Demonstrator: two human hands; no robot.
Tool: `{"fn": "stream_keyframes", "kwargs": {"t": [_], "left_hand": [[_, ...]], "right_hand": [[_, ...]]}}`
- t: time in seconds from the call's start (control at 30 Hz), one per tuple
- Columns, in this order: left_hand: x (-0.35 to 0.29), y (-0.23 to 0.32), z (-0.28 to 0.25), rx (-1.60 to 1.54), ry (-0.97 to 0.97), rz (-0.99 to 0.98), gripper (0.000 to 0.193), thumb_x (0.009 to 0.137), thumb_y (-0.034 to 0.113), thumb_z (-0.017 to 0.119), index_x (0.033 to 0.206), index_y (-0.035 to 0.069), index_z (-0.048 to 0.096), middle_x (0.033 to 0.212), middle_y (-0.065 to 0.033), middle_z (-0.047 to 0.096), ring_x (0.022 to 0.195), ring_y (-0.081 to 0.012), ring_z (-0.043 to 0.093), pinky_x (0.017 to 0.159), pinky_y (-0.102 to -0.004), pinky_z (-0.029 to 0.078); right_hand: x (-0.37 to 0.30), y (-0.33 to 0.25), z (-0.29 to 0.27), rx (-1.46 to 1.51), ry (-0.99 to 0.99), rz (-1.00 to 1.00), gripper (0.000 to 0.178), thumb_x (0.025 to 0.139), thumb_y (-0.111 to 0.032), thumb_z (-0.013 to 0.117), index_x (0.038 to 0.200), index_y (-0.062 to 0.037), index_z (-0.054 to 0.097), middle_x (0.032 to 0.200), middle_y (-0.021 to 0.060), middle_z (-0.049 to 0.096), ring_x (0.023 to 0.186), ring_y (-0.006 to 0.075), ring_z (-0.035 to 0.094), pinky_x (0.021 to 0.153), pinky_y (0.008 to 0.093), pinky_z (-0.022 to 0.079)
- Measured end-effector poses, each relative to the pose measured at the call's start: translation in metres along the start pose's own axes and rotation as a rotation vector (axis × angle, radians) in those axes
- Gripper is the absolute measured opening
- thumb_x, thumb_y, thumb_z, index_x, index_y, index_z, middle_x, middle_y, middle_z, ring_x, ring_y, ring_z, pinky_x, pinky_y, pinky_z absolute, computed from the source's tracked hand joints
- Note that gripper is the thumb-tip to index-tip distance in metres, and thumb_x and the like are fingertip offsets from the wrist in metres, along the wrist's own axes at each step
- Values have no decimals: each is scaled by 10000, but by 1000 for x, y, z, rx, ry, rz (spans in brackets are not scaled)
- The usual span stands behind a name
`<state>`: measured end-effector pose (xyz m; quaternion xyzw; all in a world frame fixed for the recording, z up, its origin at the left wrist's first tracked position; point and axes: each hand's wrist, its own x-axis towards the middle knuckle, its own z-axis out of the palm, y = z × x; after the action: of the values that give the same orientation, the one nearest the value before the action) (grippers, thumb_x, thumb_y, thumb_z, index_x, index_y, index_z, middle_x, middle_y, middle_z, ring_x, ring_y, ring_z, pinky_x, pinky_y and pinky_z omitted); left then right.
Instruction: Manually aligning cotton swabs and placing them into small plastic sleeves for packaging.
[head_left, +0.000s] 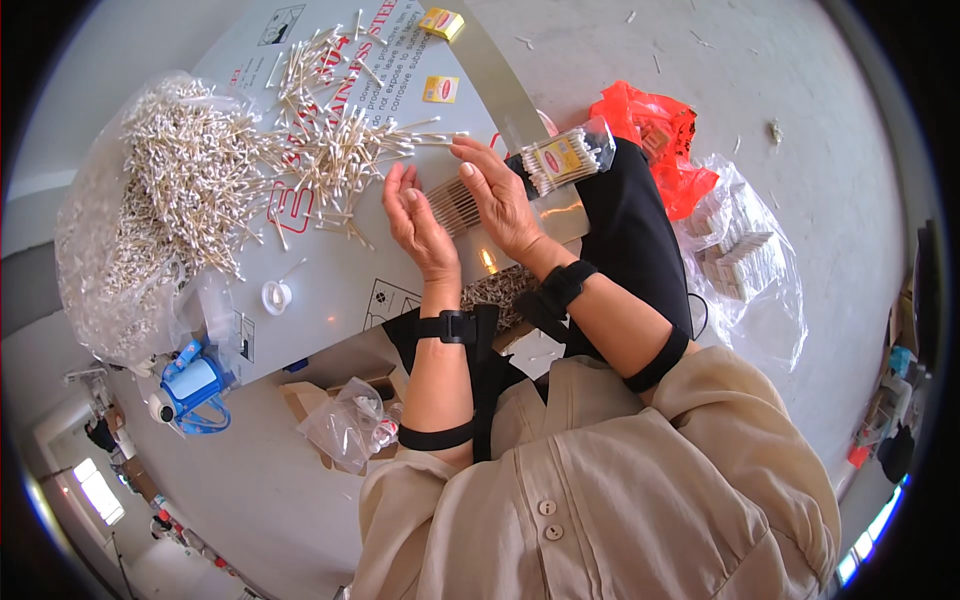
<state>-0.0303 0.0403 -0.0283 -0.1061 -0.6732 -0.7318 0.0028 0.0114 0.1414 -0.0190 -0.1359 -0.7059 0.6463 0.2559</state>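
Observation:
My left hand (421,226) and my right hand (502,205) face each other over the near edge of the metal-topped table. A neat row of cotton swabs (456,208) is held between them, its ends hidden by my palms and slightly bent fingers. Just past my right hand, a clear packet of cotton swabs (562,160) with a yellow label rests at the table's edge. Beyond my fingertips, loose cotton swabs (345,155) spread over the sheet. To the left, a large clear bag (85,235) bulges with many more swabs.
Yellow cards (440,89) lie farther back. A small white lidded pot (276,296) and a blue bottle (190,388) sit at left. On the right are a red plastic bag (640,125) and a clear bag of packets (740,265). A cardboard box (305,400) stands below the table.

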Motion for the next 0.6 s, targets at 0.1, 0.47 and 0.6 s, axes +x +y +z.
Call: {"fn": "stream_keyframes", "kwargs": {"t": [0.1,0.47,0.6], "left_hand": [[2,-3,-5,-94,24,-6,497,1023,339,428,1360,-26,423,1347,-209,471,1271,-271,450,1116,-400,312],[3,0,-18,-255,117,-40,431,996,240,466,1312,-52,458,1355,-175,479,1281,-267,451,1104,-411,332],[-2,9,-50,161,-13,-21,470,915,142,583,1336,-22,456,1368,-149,488,1285,-260,452,1106,-423,327]], "right_hand": [[-7,-6,3,7,28,23,342,1001,-224,508,1214,34,578,1320,200,545,1177,323,570,972,348,453],[-8,0,6,52,149,22,312,993,-200,522,1179,40,593,1301,179,567,1160,294,577,959,336,459],[-10,7,-14,55,164,52,267,962,-181,577,1121,28,624,1158,166,641,1064,267,620,912,323,479]]}}
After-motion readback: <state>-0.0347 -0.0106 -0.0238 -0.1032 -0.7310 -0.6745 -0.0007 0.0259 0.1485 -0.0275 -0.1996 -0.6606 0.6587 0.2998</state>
